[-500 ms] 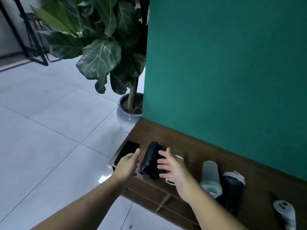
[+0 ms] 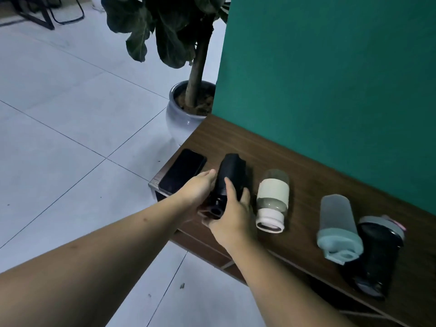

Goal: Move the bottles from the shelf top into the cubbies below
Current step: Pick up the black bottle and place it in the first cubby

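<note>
Both hands on the black bottle now

Half a second back they only hovered open; now the left hand (image 2: 198,188) and right hand (image 2: 232,214) wrap the black bottle (image 2: 230,177) near the shelf top's (image 2: 306,175) left front corner, between the phone (image 2: 181,171) and clear bottle (image 2: 272,199).

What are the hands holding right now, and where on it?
Both hands grip the black bottle lying on the shelf top: left hand on its left side, right hand over its lid end.
</note>
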The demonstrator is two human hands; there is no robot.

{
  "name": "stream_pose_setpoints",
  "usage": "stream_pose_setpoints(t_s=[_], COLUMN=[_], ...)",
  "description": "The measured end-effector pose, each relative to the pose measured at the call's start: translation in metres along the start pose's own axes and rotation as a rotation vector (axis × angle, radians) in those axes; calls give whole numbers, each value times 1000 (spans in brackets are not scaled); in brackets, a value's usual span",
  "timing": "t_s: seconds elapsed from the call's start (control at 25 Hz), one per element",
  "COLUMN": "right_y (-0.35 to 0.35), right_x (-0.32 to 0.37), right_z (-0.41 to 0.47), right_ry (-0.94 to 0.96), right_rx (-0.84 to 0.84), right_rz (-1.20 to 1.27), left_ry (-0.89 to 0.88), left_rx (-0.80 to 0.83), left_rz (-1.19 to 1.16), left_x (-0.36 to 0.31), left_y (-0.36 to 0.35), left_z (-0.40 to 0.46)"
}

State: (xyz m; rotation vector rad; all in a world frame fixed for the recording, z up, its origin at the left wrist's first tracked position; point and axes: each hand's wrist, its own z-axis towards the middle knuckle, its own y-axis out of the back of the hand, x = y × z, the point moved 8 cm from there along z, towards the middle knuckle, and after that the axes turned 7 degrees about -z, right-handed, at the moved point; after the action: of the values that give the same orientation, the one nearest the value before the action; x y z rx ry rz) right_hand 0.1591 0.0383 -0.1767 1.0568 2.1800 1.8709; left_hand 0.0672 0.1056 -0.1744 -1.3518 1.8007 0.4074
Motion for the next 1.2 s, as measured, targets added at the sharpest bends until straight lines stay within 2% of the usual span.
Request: stream_pose_setpoints(t_s=[0.2, 0.28, 0.44, 0.52, 0.6, 0.68, 0.8, 1.0, 1.2], right_y=[38, 58, 73, 56, 18, -38, -112, -172, -172], right_x=[6, 14, 28, 29, 24, 13, -16, -46, -42], right_z=[-47, -66, -93, -103, -109, -106, -85, -36, 32], right_ry=[100, 167, 244, 253, 254, 250, 199, 188, 218], right_rx=[-256, -202, 49, 105, 80, 54, 11, -131, -314], right_rz=[-188, -181, -113, -109, -74, -29, 77, 162, 157], left_ry=[0, 21, 62, 114, 178, 220, 214, 137, -50], left_rx=[-6, 37, 80, 116, 130, 60, -25, -107, -173], left_rz=[-97, -159, -222, -340, -518, -625, -681, -656, -663], left_x=[29, 47, 91, 128, 181, 238, 283, 293, 270], left_y=[23, 30, 44, 48, 53, 70, 89, 106, 114], left_z=[-18, -32, -51, -54, -45, -21, 19, 93, 157])
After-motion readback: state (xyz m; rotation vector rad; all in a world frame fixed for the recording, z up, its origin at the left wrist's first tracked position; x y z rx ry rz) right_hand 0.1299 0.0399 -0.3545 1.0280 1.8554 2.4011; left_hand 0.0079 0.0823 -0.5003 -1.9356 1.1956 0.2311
